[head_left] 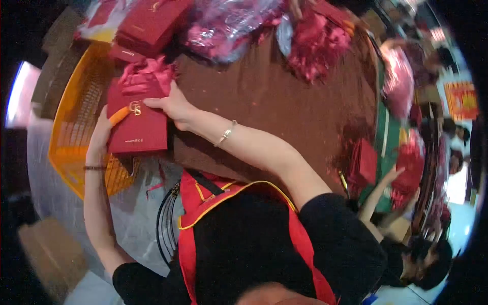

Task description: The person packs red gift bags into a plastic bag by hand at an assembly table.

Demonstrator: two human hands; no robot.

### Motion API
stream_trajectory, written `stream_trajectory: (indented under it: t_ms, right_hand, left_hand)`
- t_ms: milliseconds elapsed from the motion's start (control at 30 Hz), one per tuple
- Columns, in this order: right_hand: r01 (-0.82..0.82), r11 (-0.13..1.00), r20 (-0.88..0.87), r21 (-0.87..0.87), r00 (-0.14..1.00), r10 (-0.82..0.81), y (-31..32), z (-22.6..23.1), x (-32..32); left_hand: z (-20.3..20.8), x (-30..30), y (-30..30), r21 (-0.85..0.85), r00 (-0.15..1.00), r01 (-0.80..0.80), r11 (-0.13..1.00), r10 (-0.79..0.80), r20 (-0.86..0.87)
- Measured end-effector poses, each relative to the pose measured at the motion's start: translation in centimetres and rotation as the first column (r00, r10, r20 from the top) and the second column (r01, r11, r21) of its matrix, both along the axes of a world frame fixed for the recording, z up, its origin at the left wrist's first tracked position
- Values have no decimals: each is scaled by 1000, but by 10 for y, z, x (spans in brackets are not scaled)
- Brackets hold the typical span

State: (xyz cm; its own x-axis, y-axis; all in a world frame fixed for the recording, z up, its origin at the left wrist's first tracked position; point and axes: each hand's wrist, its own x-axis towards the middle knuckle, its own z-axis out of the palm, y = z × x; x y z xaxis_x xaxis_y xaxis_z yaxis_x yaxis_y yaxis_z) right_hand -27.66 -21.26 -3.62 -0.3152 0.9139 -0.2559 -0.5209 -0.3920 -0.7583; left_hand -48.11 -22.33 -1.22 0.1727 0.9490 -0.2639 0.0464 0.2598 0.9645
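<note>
At the left end of the table, a stack of dark red paper gift bags (145, 133) with pink-red ribbon handles (147, 77) and gold lettering is held between my two hands. My left hand (104, 124) grips its left side, with an orange cover on the thumb lying over the front. From the right, my right hand (174, 105) closes round the other edge, its thumb on the top bag's face. The fingers of both hands are partly hidden behind the stack.
A yellow plastic crate (76, 119) stands to the left, partly behind the bags. More red bags (152, 28) and a clear plastic bundle (223, 30) lie at the far side of the brown table (264, 96), near a ribbon-topped pile (317, 43). A co-worker's hand (394, 175) holds red bags at right.
</note>
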Motion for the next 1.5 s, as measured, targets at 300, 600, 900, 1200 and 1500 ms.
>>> stream_trajectory:
  t_ms: [300,600,900,1200,1500]
  right_hand:
    - [41,991,91,125,994,-53,-16,-12,29]
    - [-13,967,72,254,997,-6,-35,-17,25]
    - [4,967,112,256,993,-33,-39,-11,24]
    - [69,953,118,296,987,-108,-37,-20,19]
    - [19,959,160,284,985,-67,-36,-19,23]
  left_hand:
    - [4,41,-32,-14,993,-120,993,120,-9]
    - [4,31,-37,-7,997,-74,997,75,20]
    - [-7,23,-30,58,998,-38,998,35,56]
    - [-3,27,-34,9,998,-14,1000,13,56]
    - [-8,23,-29,70,996,90,993,-90,4]
